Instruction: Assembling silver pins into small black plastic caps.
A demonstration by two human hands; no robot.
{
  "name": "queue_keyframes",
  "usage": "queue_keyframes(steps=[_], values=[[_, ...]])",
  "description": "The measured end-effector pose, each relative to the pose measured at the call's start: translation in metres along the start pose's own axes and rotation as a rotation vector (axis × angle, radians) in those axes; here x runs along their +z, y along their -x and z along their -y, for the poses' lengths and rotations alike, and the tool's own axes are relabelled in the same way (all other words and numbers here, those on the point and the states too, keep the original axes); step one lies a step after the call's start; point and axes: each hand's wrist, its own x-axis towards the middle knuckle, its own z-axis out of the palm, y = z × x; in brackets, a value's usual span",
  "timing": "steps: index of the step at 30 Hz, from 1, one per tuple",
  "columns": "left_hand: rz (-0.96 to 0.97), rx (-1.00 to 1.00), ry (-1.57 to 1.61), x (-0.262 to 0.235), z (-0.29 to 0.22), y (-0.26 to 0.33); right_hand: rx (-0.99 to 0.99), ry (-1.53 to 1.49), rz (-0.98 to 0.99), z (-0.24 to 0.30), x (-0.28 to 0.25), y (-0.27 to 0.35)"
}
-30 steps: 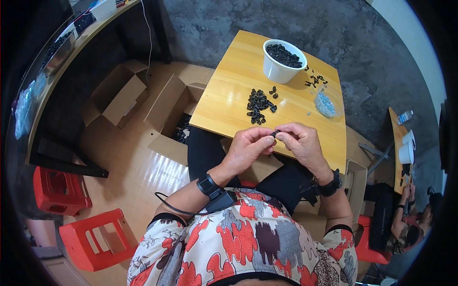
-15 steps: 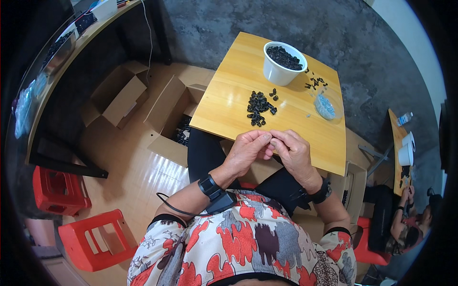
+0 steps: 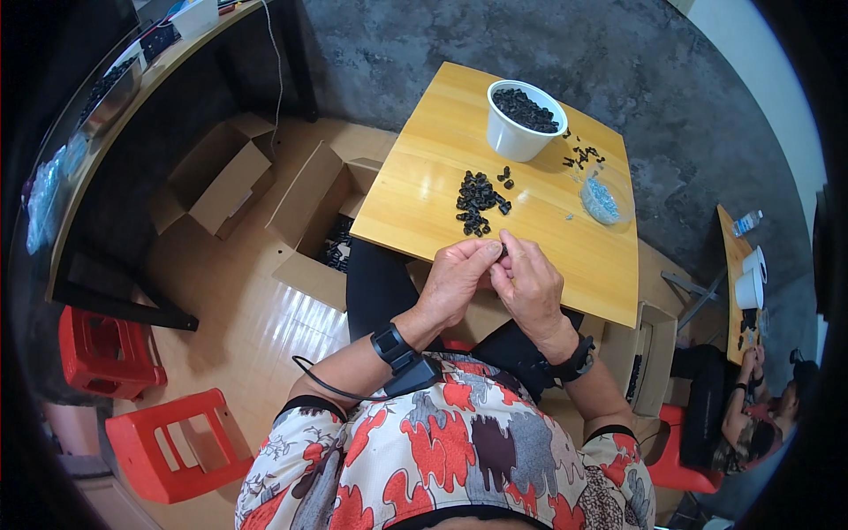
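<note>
Wooden table [image 3: 424, 194]: small black part [image 3: 502, 252] pinched between fingers of left hand [image 3: 455, 278], right hand [image 3: 530, 287].

2 open brown cardboard boxes [image 3: 231, 172] [image 3: 320, 221] stand left of the table.

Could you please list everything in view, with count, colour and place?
wooden table: one, yellow, centre
white cup: one, filled with black pieces, far table edge
pile of black pieces: one, table middle
scattered black pieces: few, right of cup
clear dish: one, right side of table
cardboard boxes: two open, brown, floor left
red stools: two, lower left
left hand: fingertips meeting right hand
right hand: pinching a small black piece
</note>
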Motion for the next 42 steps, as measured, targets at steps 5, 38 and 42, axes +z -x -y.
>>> queue_keyframes(steps=[5, 38, 42], values=[[0.04, 0.01, -0.152, -0.006, -0.001, 0.0, -0.09, 0.107, -0.01, -0.004, 0.003, 0.005], [0.129, -0.214, -0.176, -0.025, -0.008, -0.001, 0.18, -0.167, -0.025, -0.007, 0.015, 0.01], [0.157, -0.224, -0.19, -0.022, -0.012, -0.001, 0.097, -0.218, -0.062, -0.009, 0.014, 0.011]])
